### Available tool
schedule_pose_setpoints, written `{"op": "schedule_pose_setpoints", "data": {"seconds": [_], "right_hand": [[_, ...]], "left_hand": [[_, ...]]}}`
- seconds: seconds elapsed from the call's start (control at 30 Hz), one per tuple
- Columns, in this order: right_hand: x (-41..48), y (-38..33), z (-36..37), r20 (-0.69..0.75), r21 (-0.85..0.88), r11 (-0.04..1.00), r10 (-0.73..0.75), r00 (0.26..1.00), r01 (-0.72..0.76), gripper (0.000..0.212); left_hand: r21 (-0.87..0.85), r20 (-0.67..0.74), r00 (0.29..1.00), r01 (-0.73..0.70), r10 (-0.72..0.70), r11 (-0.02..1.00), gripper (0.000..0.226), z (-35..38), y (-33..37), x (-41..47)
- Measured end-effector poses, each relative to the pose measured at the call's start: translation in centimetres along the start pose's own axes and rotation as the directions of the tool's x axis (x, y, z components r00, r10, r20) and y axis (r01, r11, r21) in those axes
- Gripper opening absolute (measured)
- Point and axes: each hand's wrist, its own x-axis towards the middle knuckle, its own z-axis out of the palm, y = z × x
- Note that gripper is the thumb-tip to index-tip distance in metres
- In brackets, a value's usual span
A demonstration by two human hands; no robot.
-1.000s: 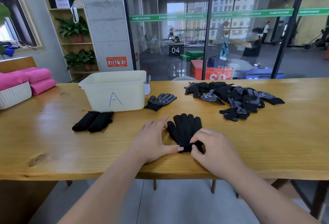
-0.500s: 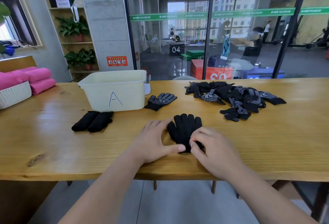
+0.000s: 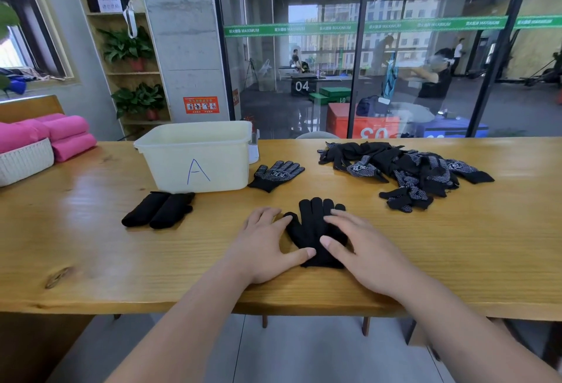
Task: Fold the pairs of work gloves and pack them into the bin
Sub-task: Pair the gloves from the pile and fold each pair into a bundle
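A black work glove (image 3: 313,224) lies flat near the table's front edge, fingers pointing away from me. My left hand (image 3: 264,245) rests flat on the table at its left side, thumb touching the cuff. My right hand (image 3: 359,248) lies flat over the glove's right part, fingers straight. A folded pair of black gloves (image 3: 159,213) lies in front of the cream bin marked "A" (image 3: 197,154). One dotted glove (image 3: 275,175) lies right of the bin. A heap of several gloves (image 3: 407,169) sits at the right.
The wooden table (image 3: 91,245) runs the full width. A white basket (image 3: 24,160) with pink rolled towels (image 3: 65,136) stands at the far left. A glass wall is behind the table. Bare wood lies between the heap and my hands.
My right hand has uncurled from the glove's cuff and now lies flat across the glove. My left hand has stayed beside the glove.
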Motion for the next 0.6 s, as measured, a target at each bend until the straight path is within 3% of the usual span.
{"op": "schedule_pose_setpoints", "data": {"seconds": [0.07, 0.17, 0.33, 0.5, 0.6], "right_hand": [[1.5, 0.1, -0.2, 0.136, -0.086, 0.996, 0.002, 0.991, 0.01, 0.068], [3.8, -0.2, -0.7, 0.113, -0.192, 0.98, 0.082, 0.99, -0.059, 0.072], [5.9, -2.0, 0.0, 0.297, -0.175, 0.984, 0.042, 0.954, 0.011, 0.067], [7.9, -3.3, 0.4, 0.149, -0.217, 0.975, 0.072, 0.986, -0.039, 0.07], [9.0, -3.8, 2.0, 0.191, -0.273, 0.954, 0.18, 0.965, -0.124, 0.081]], "left_hand": [[-0.001, 0.006, 1.0, 0.005, -0.005, 1.0, 0.109, 0.1, -0.1, 0.1], [-0.007, 0.016, 1.0, 0.003, -0.003, 1.0, 0.11, 0.1, -0.1, 0.1], [-0.066, 0.019, 1.0, 0.007, -0.006, 0.998, 0.103, -0.2, -0.2, 0.1], [-0.222, -0.03, 0.998, 0.039, -0.047, 0.974, 0.079, -0.1, -1.0, 0.6], [-0.276, -0.072, 0.995, 0.045, -0.067, 0.96, 0.071, 0.1, -1.2, 0.7]]}}
